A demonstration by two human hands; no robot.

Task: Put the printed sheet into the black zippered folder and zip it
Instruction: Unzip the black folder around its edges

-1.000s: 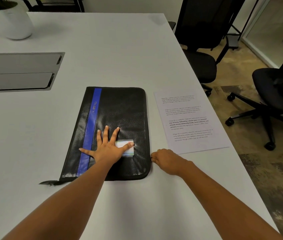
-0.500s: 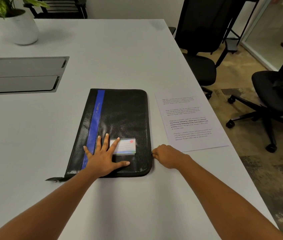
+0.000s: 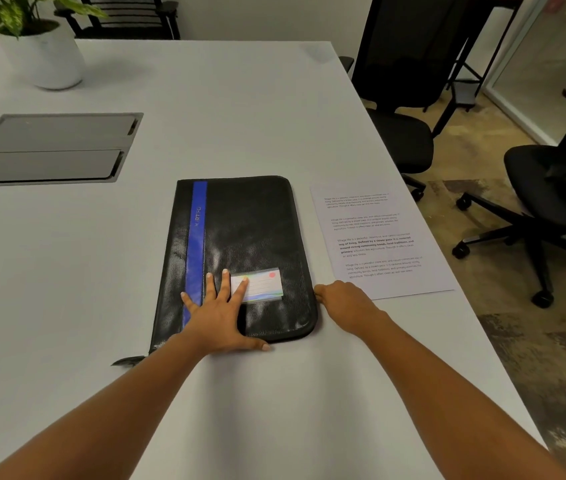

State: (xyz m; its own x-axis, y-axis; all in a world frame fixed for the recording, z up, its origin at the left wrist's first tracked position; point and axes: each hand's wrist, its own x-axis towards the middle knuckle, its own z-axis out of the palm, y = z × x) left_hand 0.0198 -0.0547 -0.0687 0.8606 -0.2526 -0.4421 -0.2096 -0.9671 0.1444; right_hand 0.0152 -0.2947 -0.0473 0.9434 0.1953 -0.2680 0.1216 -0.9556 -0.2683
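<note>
Head view: two bare hands at a black zippered folder [image 3: 253,233] on a white table [image 3: 226,109].
Left hand [image 3: 221,315] presses flat on the folder, fingers [image 3: 225,285] spread, the index tip on a label card [image 3: 266,285]. Right hand [image 3: 347,306] curls at the folder's right edge; any pinch cannot be told. Just right of those fingers the printed sheet [image 3: 378,237] lies outside the folder. Beyond the fingertips sit a grey recessed panel [image 3: 49,147] and a potted plant [image 3: 42,53]; black office chairs [image 3: 551,202] stand rightward.

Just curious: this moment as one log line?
folder closed; sheet beside it; left hand flat on folder; right hand at its edge
</note>
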